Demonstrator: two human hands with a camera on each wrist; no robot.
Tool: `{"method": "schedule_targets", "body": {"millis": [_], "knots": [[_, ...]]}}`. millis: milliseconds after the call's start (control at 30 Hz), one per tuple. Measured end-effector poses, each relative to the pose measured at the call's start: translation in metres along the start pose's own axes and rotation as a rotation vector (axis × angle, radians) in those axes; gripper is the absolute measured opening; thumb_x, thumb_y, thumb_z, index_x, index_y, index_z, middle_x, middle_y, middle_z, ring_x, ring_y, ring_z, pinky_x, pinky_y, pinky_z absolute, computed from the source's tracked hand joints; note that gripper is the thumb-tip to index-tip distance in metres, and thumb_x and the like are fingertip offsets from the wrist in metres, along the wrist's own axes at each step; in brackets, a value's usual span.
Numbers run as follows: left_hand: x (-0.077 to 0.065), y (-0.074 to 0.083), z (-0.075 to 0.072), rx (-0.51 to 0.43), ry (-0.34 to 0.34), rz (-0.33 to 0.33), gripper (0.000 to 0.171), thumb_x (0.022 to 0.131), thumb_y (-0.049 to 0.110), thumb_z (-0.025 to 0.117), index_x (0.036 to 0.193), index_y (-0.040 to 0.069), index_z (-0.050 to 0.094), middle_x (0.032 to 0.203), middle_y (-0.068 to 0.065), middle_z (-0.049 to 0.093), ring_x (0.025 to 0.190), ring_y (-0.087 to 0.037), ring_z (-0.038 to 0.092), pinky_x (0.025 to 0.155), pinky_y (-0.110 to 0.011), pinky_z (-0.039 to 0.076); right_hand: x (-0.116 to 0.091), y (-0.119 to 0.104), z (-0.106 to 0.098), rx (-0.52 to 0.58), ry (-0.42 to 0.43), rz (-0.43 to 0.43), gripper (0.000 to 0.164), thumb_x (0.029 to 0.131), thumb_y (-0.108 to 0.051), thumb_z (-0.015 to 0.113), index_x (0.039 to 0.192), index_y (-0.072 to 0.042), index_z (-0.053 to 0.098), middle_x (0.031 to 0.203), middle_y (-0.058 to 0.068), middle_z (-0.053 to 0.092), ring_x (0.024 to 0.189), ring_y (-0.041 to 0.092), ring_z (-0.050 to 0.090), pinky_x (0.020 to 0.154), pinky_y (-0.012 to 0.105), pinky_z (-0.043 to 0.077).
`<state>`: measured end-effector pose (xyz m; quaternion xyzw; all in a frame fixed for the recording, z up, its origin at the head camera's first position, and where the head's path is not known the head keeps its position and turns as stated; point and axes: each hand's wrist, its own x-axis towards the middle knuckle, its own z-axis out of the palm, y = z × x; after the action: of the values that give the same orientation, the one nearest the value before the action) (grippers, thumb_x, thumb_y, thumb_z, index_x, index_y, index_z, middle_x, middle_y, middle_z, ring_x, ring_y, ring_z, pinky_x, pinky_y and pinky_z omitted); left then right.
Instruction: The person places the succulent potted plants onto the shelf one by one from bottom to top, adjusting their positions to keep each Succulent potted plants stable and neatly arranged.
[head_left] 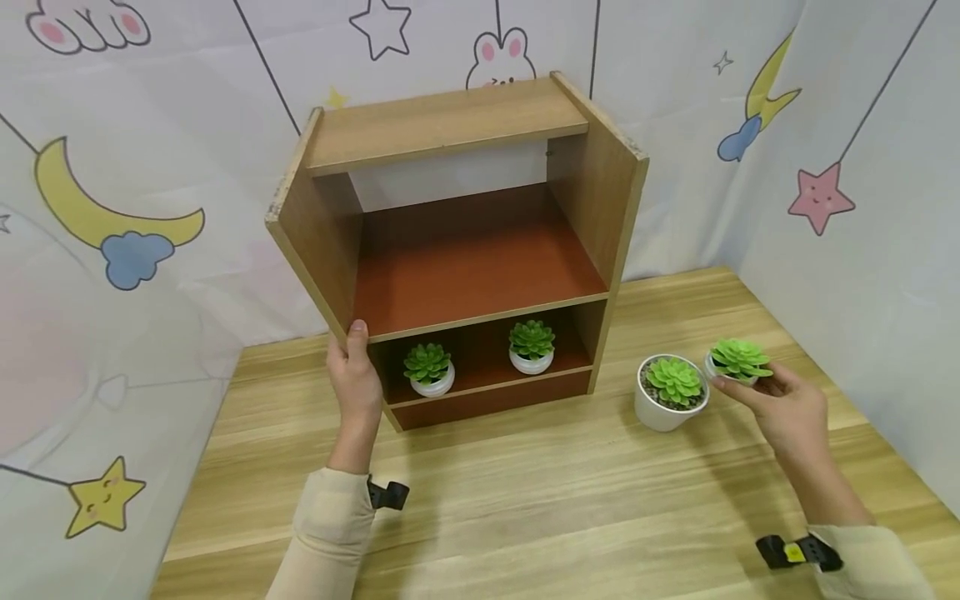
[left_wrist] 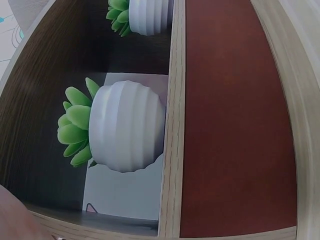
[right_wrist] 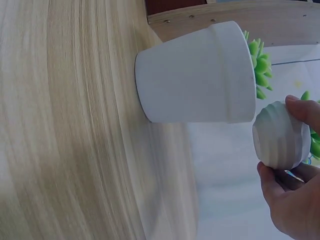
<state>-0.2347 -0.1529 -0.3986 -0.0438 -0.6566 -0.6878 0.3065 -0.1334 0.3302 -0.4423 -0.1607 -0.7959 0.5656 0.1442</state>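
My right hand (head_left: pixel 798 408) pinches a small potted succulent (right_wrist: pixel 280 135) by its ribbed white pot, thumb on one side and fingers on the other. The right wrist view shows this pot raised off the table. Just left of it stands a larger white pot with a succulent (head_left: pixel 670 392). At the lower left side panel of a wooden shelf (head_left: pixel 480 312), my left hand (head_left: pixel 356 383) grips the edge, its thumb over the front. On the lower shelf sit a left small succulent (head_left: pixel 429 369) and a right small succulent (head_left: pixel 532 347), both in white pots.
The shelf stands on a wood-grain table (head_left: pixel 525 500) near the back, its upper compartment open at the rear. White cloth walls (head_left: pixel 187 50) printed with stars and moons rise behind and beside the table.
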Motion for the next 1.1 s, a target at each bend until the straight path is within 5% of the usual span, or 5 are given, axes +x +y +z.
{"method": "schedule_targets", "body": {"millis": [233, 600, 1100], "knots": [[-0.002, -0.001, 0.000, 0.016, 0.004, 0.003, 0.050, 0.099, 0.027, 0.050, 0.142, 0.001, 0.049, 0.138, -0.011, 0.053, 0.129, -0.019, 0.044, 0.106, -0.033, 0.033, -0.003, -0.004, 0.000, 0.035, 0.012, 0.003, 0.065, 0.079, -0.023, 0.085, 0.138, -0.009, 0.058, 0.106, -0.018, 0.064, 0.099, 0.001, 0.056, 0.076, 0.008, 0.045], [-0.002, 0.001, -0.001, 0.021, 0.007, 0.001, 0.049, 0.100, 0.025, 0.050, 0.142, 0.002, 0.049, 0.138, -0.011, 0.053, 0.130, -0.019, 0.043, 0.106, -0.032, 0.033, -0.015, -0.018, 0.011, 0.346, -0.016, -0.054, 0.063, 0.076, -0.005, 0.085, 0.134, -0.003, 0.060, 0.110, -0.008, 0.067, 0.100, 0.001, 0.061, 0.079, 0.012, 0.047], [-0.001, 0.002, -0.001, 0.025, -0.005, -0.009, 0.048, 0.100, 0.024, 0.050, 0.141, 0.000, 0.050, 0.140, -0.014, 0.051, 0.131, -0.021, 0.042, 0.107, -0.035, 0.031, -0.028, -0.036, 0.035, 0.171, -0.013, -0.110, 0.056, 0.077, -0.010, 0.086, 0.128, -0.003, 0.065, 0.104, -0.013, 0.069, 0.094, 0.000, 0.064, 0.077, 0.013, 0.049]]}}
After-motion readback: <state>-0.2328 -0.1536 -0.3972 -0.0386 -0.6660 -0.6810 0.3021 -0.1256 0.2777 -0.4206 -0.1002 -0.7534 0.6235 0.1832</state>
